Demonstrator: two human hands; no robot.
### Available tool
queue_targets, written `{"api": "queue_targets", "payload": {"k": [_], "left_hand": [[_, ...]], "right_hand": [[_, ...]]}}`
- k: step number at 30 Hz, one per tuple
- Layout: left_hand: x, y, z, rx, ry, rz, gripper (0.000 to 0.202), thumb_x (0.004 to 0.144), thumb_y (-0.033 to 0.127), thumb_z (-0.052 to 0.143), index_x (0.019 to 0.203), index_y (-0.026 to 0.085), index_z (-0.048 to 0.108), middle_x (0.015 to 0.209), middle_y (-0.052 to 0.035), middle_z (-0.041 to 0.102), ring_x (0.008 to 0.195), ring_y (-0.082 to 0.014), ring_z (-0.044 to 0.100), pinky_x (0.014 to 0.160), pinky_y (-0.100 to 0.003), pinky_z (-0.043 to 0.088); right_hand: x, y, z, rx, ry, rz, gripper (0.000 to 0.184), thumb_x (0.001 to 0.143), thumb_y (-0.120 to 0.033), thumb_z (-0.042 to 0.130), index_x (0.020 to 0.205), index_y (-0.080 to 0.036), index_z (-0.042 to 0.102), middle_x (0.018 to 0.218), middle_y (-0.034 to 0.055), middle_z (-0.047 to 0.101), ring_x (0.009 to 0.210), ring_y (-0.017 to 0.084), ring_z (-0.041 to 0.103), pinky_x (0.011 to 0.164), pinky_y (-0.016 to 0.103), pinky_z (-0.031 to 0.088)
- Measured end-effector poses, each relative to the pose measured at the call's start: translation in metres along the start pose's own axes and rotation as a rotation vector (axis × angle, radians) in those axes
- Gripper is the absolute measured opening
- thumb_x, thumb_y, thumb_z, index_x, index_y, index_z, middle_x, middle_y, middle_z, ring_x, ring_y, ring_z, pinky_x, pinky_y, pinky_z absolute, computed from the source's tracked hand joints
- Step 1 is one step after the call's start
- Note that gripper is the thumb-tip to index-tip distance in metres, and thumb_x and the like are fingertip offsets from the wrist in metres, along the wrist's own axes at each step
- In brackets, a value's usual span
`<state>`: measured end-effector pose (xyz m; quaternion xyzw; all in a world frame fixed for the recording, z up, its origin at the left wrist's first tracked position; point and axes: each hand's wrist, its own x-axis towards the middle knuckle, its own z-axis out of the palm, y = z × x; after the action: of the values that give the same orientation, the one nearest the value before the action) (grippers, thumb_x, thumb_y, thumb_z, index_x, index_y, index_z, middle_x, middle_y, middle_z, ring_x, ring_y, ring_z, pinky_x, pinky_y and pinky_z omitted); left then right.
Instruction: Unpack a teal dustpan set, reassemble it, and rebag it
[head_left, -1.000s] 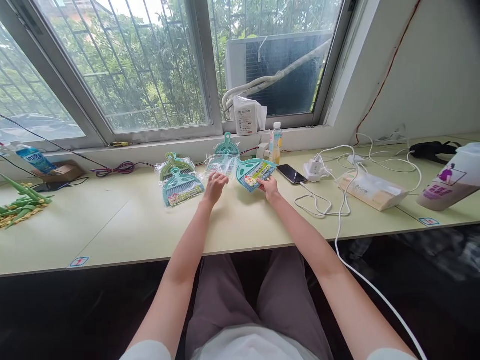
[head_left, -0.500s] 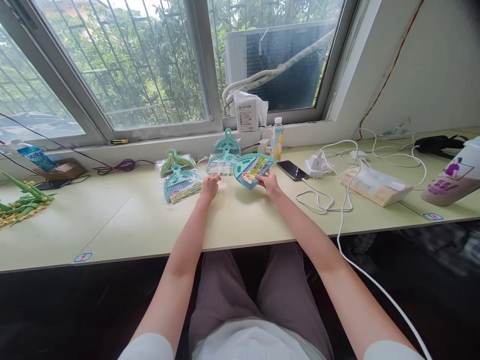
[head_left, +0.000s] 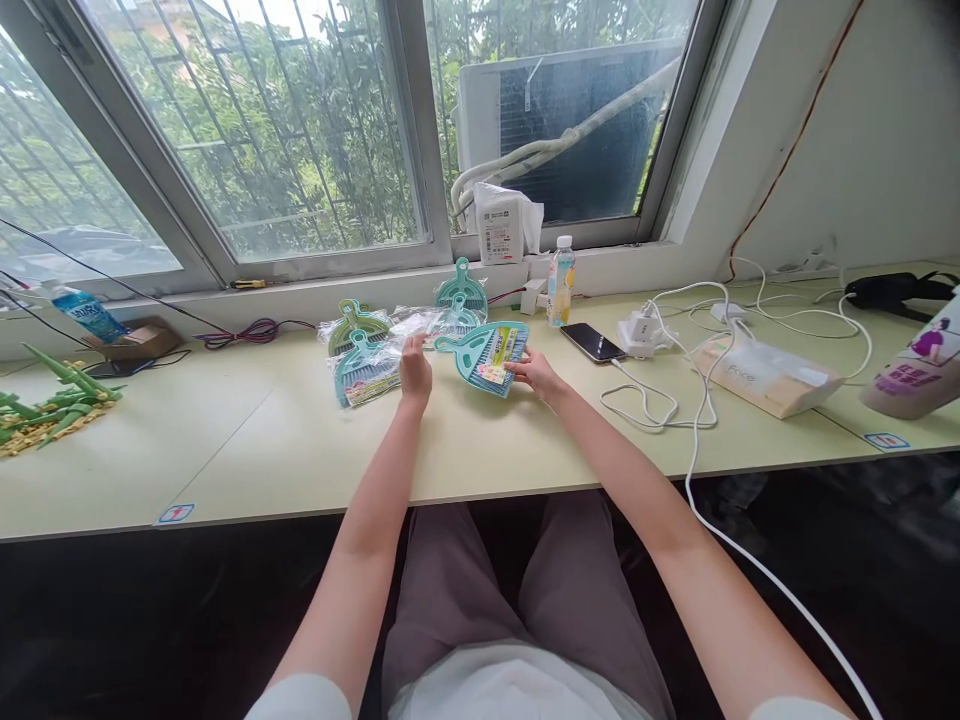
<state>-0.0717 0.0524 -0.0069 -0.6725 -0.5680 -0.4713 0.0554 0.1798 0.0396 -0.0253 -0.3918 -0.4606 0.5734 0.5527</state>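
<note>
My right hand (head_left: 537, 375) grips a teal mini dustpan and brush set (head_left: 486, 356) by its wide end, thumb over the yellow printed card; the handle points left. Across from it, my left hand (head_left: 416, 372) is closed on a crumpled clear plastic bag (head_left: 418, 322), which spreads out behind the fingers. Just left of that hand lie a teal bagged dustpan set (head_left: 366, 372) and a green one (head_left: 357, 322) behind it. Two more teal sets, one at the back (head_left: 461, 290) and one nearer (head_left: 459, 316), lie beyond the held set.
Right of my hands are a drink bottle (head_left: 559, 282), a phone (head_left: 592, 343), a white charger (head_left: 639, 332) with looping cables and a tissue pack (head_left: 765, 375). A boxed tissue packet (head_left: 501, 228) stands on the sill. At left are a plant (head_left: 56, 400) and a blue-labelled bottle (head_left: 88, 312).
The held dustpan set has come left and nearer, its handle swinging toward my left hand. My left hand has shifted slightly left and turned upright, with the plastic now behind its fingers.
</note>
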Motion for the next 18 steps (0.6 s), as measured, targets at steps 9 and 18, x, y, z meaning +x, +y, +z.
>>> {"api": "queue_targets", "payload": {"k": [9, 18], "left_hand": [[-0.010, 0.021, 0.006, -0.098, -0.255, 0.268, 0.051, 0.088, 0.002, 0.028, 0.123, 0.024, 0.057, 0.126, -0.0102, 0.057, 0.127, -0.0238, 0.049, 0.099, -0.039, 0.045], [-0.018, 0.044, 0.000, -0.072, -0.106, 0.291, 0.040, 0.092, 0.018, 0.041, 0.131, 0.021, 0.051, 0.137, -0.0147, 0.049, 0.132, -0.0261, 0.043, 0.111, -0.043, 0.032]], "right_hand": [[0.000, 0.000, -0.003, 0.045, 0.048, -0.031, 0.036, 0.071, -0.006, 0.073, 0.102, -0.019, 0.059, 0.093, 0.0060, 0.074, 0.084, 0.021, 0.072, 0.083, 0.041, 0.062], [-0.004, -0.003, 0.001, 0.123, -0.018, -0.135, 0.043, 0.068, -0.016, 0.078, 0.104, -0.023, 0.057, 0.097, 0.0037, 0.074, 0.091, 0.021, 0.072, 0.087, 0.041, 0.060]]}}
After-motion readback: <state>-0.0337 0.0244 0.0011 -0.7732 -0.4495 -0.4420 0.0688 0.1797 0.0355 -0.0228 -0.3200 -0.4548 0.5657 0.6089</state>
